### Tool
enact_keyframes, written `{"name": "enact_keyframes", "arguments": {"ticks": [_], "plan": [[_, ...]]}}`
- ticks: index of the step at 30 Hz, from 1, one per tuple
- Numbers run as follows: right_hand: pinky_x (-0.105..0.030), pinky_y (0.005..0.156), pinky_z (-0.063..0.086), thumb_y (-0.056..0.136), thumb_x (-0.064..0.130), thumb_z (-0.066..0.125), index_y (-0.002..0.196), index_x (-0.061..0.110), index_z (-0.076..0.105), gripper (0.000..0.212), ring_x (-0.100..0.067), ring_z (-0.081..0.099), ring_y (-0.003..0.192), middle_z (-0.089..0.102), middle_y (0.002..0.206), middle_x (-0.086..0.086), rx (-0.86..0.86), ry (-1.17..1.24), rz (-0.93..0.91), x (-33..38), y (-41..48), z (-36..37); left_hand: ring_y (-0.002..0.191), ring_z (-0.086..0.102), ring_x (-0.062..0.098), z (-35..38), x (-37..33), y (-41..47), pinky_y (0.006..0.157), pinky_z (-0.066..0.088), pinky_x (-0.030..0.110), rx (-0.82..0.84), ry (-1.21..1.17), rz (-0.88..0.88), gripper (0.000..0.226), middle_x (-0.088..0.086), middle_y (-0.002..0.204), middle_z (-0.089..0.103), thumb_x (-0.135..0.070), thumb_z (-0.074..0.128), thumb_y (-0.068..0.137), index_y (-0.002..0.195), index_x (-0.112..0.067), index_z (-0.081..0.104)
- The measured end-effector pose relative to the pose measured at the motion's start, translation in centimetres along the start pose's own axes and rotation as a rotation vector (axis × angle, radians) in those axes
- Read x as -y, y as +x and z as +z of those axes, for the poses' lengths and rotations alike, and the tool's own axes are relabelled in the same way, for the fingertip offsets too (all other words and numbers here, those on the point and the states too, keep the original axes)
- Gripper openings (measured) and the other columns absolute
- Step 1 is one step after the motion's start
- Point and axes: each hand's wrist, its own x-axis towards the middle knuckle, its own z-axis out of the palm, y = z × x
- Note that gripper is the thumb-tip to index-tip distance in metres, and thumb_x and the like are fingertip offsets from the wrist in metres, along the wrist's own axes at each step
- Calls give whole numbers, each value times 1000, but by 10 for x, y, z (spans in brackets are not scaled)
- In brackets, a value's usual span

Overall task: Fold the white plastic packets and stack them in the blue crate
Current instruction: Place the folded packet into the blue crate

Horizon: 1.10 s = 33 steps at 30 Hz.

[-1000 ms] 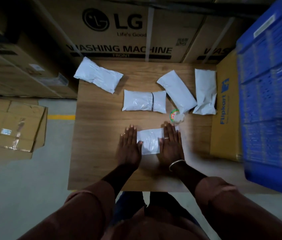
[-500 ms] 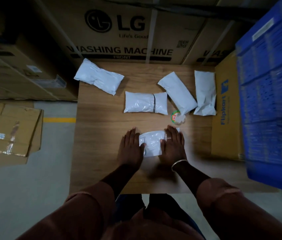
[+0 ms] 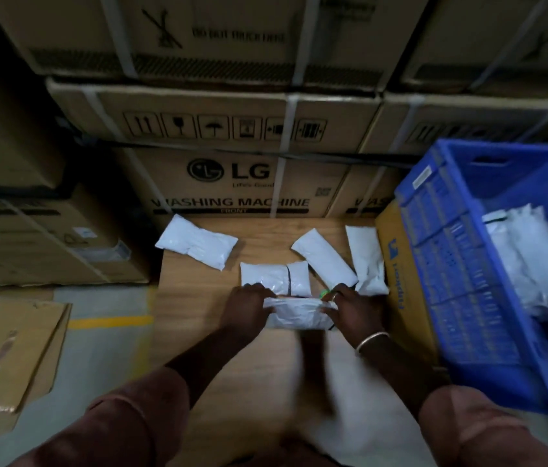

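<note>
A folded white packet (image 3: 299, 315) is held just above the wooden table (image 3: 259, 365). My left hand (image 3: 247, 306) grips its left end and my right hand (image 3: 350, 306) grips its right end. Several other white packets lie further back on the table: one at the far left (image 3: 198, 244), one with a dark band (image 3: 272, 276) just beyond my hands, and two at the right (image 3: 323, 257) (image 3: 366, 261). The blue crate (image 3: 461, 274) stands at the right, with white packets (image 3: 535, 261) inside it.
A yellow cardboard box (image 3: 397, 274) sits between the table and the crate. Large washing machine cartons (image 3: 232, 183) are stacked behind the table. More cartons (image 3: 30, 237) stand at the left, and flattened cardboard (image 3: 6, 352) lies on the floor.
Both hands went from pressing the packet flat on the table to gripping its ends and lifting it. The camera tilted up, bringing the inside of the crate into view.
</note>
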Motion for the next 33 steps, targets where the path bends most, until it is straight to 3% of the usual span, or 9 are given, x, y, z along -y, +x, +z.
{"name": "enact_keyframes", "arguments": {"ticks": [4, 10, 13, 16, 20, 24, 28, 33], "plan": [[-30, 91, 47, 86, 26, 75, 102, 16, 75, 19, -17, 63, 100, 70, 102, -1, -80, 143, 46, 26, 42, -85, 97, 67, 29, -86, -12, 54, 83, 51, 36, -80, 2, 135, 19, 4, 100, 73, -25, 76, 82, 101, -22, 77], [-36, 79, 52, 87, 31, 75, 98, 10, 77, 23, -30, 69, 96, 75, 98, -13, -212, 128, 15, 48, 100, -191, 93, 70, 26, -201, -55, 107, 72, 47, 32, -220, 178, 191, 21, 2, 99, 76, -40, 70, 89, 101, -24, 77], [-34, 77, 47, 87, 28, 74, 95, 10, 78, 20, -30, 67, 96, 75, 96, -13, -252, 87, -2, 54, 108, -222, 89, 70, 23, -232, -66, 117, 68, 45, 28, -180, 184, 230, 19, 0, 99, 77, -39, 70, 90, 104, -27, 77], [-36, 80, 50, 86, 29, 74, 93, 14, 78, 17, -27, 66, 97, 75, 96, -9, -300, 79, 6, 50, 103, -242, 92, 70, 21, -247, -79, 119, 78, 55, 34, -53, 145, 279, 19, 1, 106, 76, -28, 67, 93, 110, -24, 77], [-35, 81, 53, 86, 28, 73, 93, 15, 77, 15, -24, 69, 96, 75, 98, -7, -320, 110, 36, 36, 89, -258, 101, 68, 25, -253, -108, 124, 87, 55, 38, -69, 141, 311, 22, 7, 115, 73, -21, 65, 96, 114, -13, 75], [-35, 83, 50, 86, 30, 74, 96, 14, 76, 19, -27, 67, 100, 74, 101, -10, -328, 94, 66, 9, 73, -280, 105, 68, 25, -252, -148, 142, 84, 51, 32, -54, 158, 325, 22, 6, 115, 73, -20, 67, 94, 115, -15, 74], [-38, 87, 51, 85, 30, 75, 100, 11, 77, 24, -32, 67, 103, 74, 101, -16, -347, 52, 106, -33, 44, -319, 110, 67, 23, -244, -202, 166, 93, 53, 36, -36, 125, 390, 25, 4, 119, 73, -20, 70, 92, 117, -17, 74], [-37, 81, 52, 83, 30, 77, 93, 14, 77, 19, -31, 69, 96, 75, 94, -15, -423, 54, 213, -106, -7, -360, 109, 68, 27, -215, -296, 198, 88, 53, 35, -65, 173, 563, 24, 5, 116, 75, -21, 71, 89, 112, -19, 77]]}}
